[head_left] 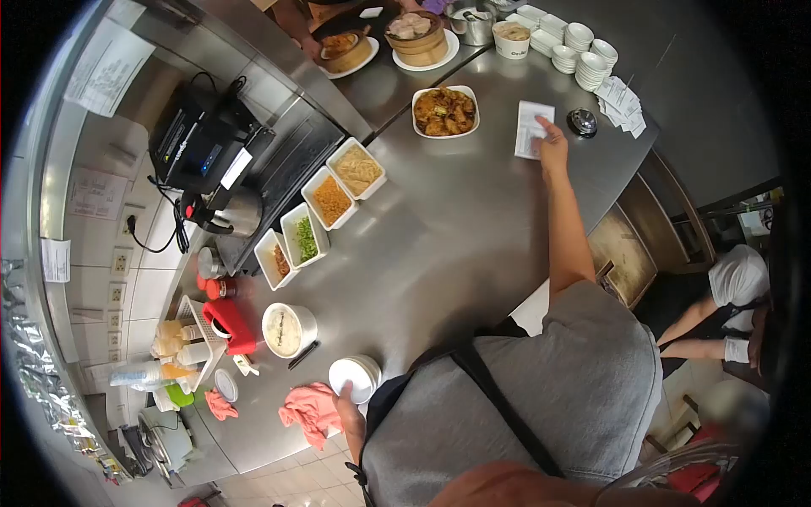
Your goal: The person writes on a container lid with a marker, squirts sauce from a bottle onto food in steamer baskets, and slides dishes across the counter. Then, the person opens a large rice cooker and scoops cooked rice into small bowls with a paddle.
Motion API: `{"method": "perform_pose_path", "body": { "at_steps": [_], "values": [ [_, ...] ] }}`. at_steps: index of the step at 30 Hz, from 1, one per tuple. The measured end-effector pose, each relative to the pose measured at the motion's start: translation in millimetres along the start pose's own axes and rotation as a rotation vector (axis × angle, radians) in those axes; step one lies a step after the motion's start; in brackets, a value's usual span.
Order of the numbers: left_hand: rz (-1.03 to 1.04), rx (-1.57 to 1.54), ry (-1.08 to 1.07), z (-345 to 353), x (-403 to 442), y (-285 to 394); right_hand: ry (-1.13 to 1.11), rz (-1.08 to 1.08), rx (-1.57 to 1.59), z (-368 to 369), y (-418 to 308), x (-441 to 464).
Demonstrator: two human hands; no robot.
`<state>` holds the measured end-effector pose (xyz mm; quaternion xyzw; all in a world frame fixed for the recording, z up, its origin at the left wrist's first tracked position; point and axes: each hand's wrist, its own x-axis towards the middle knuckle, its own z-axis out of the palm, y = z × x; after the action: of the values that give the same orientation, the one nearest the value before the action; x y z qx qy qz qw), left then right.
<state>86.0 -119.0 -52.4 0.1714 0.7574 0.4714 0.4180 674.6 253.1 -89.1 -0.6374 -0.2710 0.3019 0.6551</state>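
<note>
My right hand (552, 145) reaches to the far part of the steel counter and has its thumb and fingers on a printed paper slip (529, 127). Right of it is a silver call bell (583, 122). Near my body, my left hand (348, 410) grips a small stack of white bowls (355, 378), its thumb over the rim. A crumpled pink cloth (311, 414) lies beside that hand. Farther along the counter stands a square white bowl of browned food (445, 111).
White tubs hold chopped greens (306, 239) and other toppings (331, 201). A round white container (289, 329) and a red jug (229, 328) are at left. Bamboo steamers (416, 40) and stacked small dishes (578, 38) line the far side. Other people stand beyond and at right.
</note>
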Motion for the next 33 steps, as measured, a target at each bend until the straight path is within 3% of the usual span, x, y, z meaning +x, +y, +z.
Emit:
{"method": "perform_pose_path", "body": {
  "at_steps": [1,2,6,8,11,15,19,24,26,27,29,31,33],
  "values": [
    [-0.011,-0.001,0.002,1,-1,1,-0.004,0.08,-0.064,-2,11,-1],
    [-0.022,-0.004,0.004,1,-1,3,0.005,-0.018,-0.034,-1,24,-2],
    [-0.047,-0.012,0.015,3,-2,5,-0.064,0.009,0.082,-1,32,6],
    [-0.04,0.009,0.016,-2,1,1,-0.113,0.035,0.168,-1,0,5],
    [-0.012,0.029,0.058,2,-1,0,-0.1,-0.166,0.138,-1,-15,21],
    [-0.026,-0.012,0.099,2,1,-4,-0.062,-0.058,0.181,-7,-37,31],
    [-0.036,-0.035,0.063,1,0,-2,0.028,-0.112,0.228,-28,-49,48],
    [-0.113,-0.098,-0.005,-11,10,-12,0.21,-0.382,0.086,-81,-93,120],
    [-0.08,-0.088,-0.037,-12,12,-12,0.287,-0.506,0.144,-116,-77,192],
    [-0.063,-0.084,-0.053,-11,10,-12,0.448,-0.674,-0.109,-144,-51,246],
    [-0.066,-0.089,-0.055,-6,5,-8,0.471,-0.566,-0.192,-157,-57,256],
    [-0.071,-0.091,-0.063,-8,6,-6,0.535,-0.39,-0.782,-169,-61,251],
    [-0.048,-0.072,-0.048,-9,9,-10,0.353,-0.282,-0.641,-214,21,334]
  ]
}}
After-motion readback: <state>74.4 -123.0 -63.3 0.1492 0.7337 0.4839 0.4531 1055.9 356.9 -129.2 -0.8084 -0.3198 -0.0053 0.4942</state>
